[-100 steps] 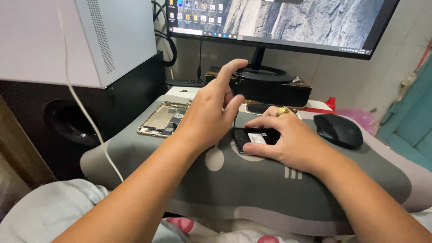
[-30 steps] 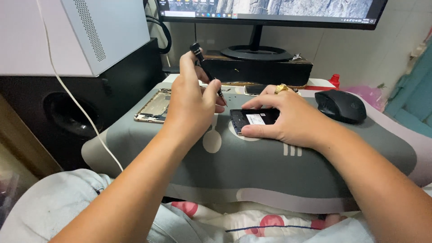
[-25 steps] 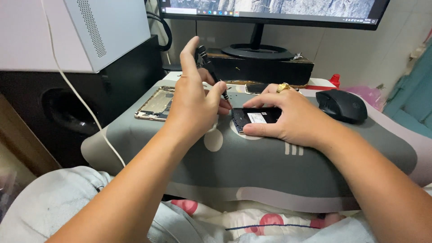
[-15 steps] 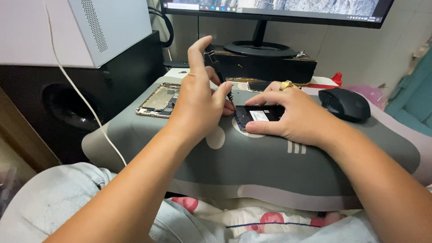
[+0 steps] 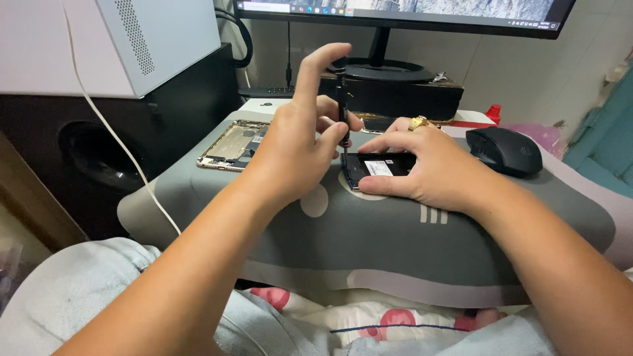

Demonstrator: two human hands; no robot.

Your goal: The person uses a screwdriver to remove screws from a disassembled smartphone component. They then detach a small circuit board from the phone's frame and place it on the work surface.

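Left hand: I pinch the screwdriver upright, index finger raised, tip down on the phone.
Right hand: fingers spread flat, pressing the phone onto the mat.
Phone: opened, on the surface (beside the mouse).
Handling: light, fragile, I judge; hold by the edges.

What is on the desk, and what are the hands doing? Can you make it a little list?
Left hand: holds a screwdriver upright, tip at the phone's edge
Right hand: presses on the phone
Ring: gold, on the right hand
Mat: grey, under the phone
Back cover: gold, left on the mat
Mouse: black, right
Monitor: behind
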